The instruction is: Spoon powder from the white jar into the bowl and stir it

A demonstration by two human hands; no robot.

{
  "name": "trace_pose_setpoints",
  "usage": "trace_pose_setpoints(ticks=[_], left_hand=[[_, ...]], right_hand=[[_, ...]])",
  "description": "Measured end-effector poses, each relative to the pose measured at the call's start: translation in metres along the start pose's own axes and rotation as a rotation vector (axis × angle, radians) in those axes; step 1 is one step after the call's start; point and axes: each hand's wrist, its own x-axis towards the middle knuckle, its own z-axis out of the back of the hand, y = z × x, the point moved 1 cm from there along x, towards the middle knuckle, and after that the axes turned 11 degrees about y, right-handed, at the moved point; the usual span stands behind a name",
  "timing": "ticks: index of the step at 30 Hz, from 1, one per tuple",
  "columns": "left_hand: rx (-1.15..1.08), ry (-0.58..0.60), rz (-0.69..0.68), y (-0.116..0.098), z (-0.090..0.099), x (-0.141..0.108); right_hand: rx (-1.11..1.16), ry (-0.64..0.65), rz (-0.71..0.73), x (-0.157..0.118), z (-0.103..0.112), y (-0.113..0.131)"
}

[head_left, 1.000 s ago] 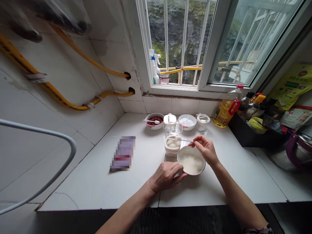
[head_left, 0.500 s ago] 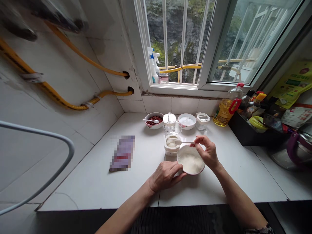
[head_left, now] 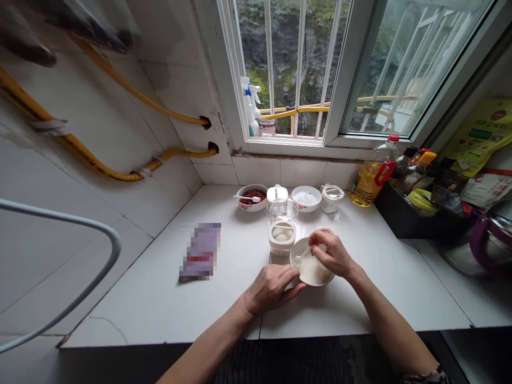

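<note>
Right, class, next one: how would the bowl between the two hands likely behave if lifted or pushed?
The bowl is probably stiff, as its rim looks evenly round where the left hand holds its edge. The pale contents look loose and powdery, so they would likely shift, perhaps spill, if it tipped.

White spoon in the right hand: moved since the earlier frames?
Yes, down the picture. Against the open jar, the white spoon has shifted: its scoop was at the jar's rim, now shows inside the rim of the nearer bowl.
</note>
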Motion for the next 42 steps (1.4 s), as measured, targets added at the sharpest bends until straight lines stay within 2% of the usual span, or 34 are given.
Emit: trace_pose_setpoints(ticks=[7, 12, 16, 20, 23, 27, 35, 39, 42], left_hand=[[0.01, -0.006, -0.003, 0.0, 0.0, 0.001], [0.003, -0.003, -0.003, 0.0, 0.0, 0.001], [0.012, -0.011, -0.009, -0.001, 0.0, 0.001], [0.014, -0.011, -0.006, -0.001, -0.001, 0.0], [0.012, -0.009, -0.006, 0.0, -0.002, -0.001], [0.003, -0.008, -0.01, 0.001, -0.002, -0.001], [-0.006, -0.003, -0.01, 0.001, -0.001, -0.001], [-0.01, -0.007, -0.012, 0.001, -0.001, -0.001], [-0.014, -0.005, -0.007, 0.001, -0.002, -0.001]], right_hand=[[-0.064, -0.084, -0.076, -0.001, 0.006, -0.005], [-0.017, -0.011, -0.075, 0.001, 0.001, -0.005], [0.155, -0.045, -0.197, 0.001, 0.003, -0.007], [0.47, -0.08, -0.345, 0.002, 0.009, -0.011], [0.66, -0.115, -0.397, 0.004, 0.012, -0.013], [0.783, -0.131, -0.449, 0.006, 0.013, -0.015], [0.903, -0.159, -0.483, 0.006, 0.014, -0.022], [0.933, -0.185, -0.438, 0.006, 0.012, -0.021], [0.87, -0.207, -0.381, 0.006, 0.008, -0.016]])
